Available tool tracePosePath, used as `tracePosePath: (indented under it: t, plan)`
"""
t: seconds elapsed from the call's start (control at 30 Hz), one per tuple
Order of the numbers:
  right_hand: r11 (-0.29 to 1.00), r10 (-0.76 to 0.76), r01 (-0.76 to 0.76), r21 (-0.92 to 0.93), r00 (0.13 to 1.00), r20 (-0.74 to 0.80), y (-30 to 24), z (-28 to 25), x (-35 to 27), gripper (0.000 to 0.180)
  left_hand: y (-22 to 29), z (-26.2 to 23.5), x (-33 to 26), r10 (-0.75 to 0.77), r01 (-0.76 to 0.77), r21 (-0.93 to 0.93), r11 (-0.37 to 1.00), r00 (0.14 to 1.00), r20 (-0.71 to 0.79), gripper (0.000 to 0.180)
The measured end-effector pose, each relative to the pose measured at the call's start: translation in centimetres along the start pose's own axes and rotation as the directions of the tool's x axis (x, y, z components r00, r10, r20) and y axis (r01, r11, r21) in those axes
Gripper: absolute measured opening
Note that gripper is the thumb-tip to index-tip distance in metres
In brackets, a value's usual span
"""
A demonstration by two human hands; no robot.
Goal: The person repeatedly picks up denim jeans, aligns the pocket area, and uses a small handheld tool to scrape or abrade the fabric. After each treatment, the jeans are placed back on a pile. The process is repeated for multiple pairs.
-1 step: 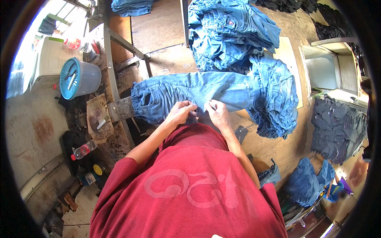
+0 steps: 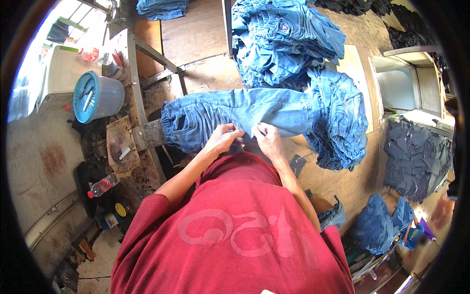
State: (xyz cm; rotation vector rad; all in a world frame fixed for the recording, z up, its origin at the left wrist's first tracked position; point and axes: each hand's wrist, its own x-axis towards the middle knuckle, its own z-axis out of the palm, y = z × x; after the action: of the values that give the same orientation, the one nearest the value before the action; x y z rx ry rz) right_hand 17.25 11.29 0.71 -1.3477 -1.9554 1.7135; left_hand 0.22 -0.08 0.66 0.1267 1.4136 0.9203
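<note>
A pair of blue jeans (image 2: 274, 109) with a gathered waistband lies stretched across in front of me, over a narrow board (image 2: 149, 135) whose end pokes out at the left. My left hand (image 2: 225, 139) is closed in a pinch at the near edge of the denim. Close beside it, my right hand (image 2: 268, 141) is also closed, thumb and fingers pressed together around something small and dark, too small to name. Bunched denim (image 2: 340, 120) hangs over the board's right part.
Beyond the jeans rises a tall pile of blue denim garments (image 2: 286, 41). At left stand a bucket with a blue lid (image 2: 84, 98) and a plastic bottle (image 2: 104, 186). Dark garments (image 2: 416, 159) and a blue bag-like bundle (image 2: 374, 223) lie at right. A wooden post (image 2: 227, 27) stands far ahead.
</note>
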Motion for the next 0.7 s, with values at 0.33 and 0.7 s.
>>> tracePosePath:
  t: [0.33, 0.7]
  plan:
    - [0.998, -0.014, 0.013, -0.055, 1.0, -0.01, 0.8, 0.1, 0.2, 0.034, -0.1, -0.9, -0.1, -0.022, 0.023, -0.091, 0.996, 1.0, 0.014, 0.013]
    - [0.997, -0.036, 0.034, -0.073, 0.999, -0.027, 0.5, -0.6, 0.2, 0.03, 0.5, -0.6, 0.0, -0.091, 0.088, -0.067, 0.994, 0.995, -0.049, 0.015]
